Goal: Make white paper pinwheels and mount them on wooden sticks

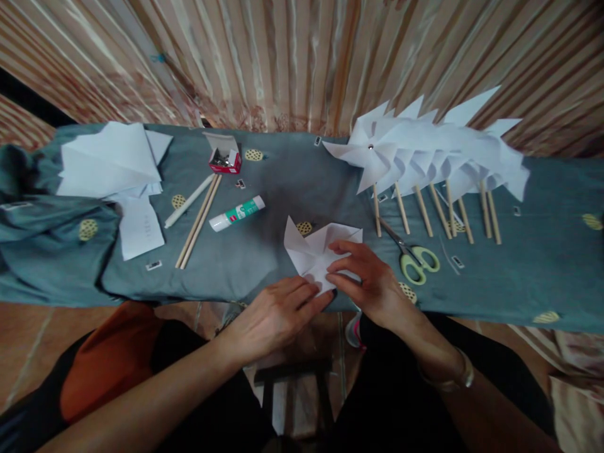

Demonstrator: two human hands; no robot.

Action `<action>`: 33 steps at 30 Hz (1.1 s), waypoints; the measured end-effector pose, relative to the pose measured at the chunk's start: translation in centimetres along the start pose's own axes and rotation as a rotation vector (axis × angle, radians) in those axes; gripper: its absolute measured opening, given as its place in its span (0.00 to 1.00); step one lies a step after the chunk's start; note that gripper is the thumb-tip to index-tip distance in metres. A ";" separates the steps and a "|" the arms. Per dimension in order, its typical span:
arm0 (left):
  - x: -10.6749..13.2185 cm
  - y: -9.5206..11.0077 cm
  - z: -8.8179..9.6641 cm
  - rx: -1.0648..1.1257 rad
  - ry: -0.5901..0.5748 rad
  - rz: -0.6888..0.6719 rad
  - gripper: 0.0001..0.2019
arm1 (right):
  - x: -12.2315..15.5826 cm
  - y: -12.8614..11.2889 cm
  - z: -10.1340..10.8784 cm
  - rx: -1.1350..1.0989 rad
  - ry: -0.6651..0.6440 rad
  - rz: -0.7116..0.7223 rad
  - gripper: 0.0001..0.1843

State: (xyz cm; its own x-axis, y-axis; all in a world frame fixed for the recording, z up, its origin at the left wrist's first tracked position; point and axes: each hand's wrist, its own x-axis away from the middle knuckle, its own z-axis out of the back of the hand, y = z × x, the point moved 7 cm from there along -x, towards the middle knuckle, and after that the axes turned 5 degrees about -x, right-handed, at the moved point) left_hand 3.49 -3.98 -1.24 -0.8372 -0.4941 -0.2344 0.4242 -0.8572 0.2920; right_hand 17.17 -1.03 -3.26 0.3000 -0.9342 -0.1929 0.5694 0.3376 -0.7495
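Folded paper (312, 250): on the cloth (255, 255), left of the scissors (408, 249); uneven finger pressure could skew its creases.
Left hand (278, 311): over the paper's near edge; pinching or pressing, cannot tell.
Right hand (370, 277): fingers parted over the paper; grip unclear; slipping could loosen folds.
Pinwheels (438, 148): beyond the scissors; careless reaching could crush them.
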 end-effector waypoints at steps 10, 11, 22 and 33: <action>0.1 -0.1 -0.1 0.028 0.022 0.002 0.12 | -0.6 0.1 -0.6 0.035 0.055 0.009 0.06; 0.1 -0.1 -0.2 0.032 0.016 0.008 0.12 | -0.6 0.0 -0.7 0.041 0.056 0.012 0.06; 0.2 -0.5 -0.1 0.033 0.022 0.033 0.12 | -0.8 0.0 -0.9 0.083 0.134 -0.017 0.05; 0.1 -0.6 -0.2 0.041 0.003 0.049 0.11 | -0.6 0.4 -1.1 0.069 0.166 -0.048 0.03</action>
State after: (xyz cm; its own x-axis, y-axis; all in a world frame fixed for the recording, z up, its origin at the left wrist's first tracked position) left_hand 3.16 -3.54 -1.61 -0.8148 -0.5355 -0.2220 0.4496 -0.8255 0.3412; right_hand 16.37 -0.50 -4.16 0.1438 -0.9537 -0.2640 0.6331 0.2937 -0.7162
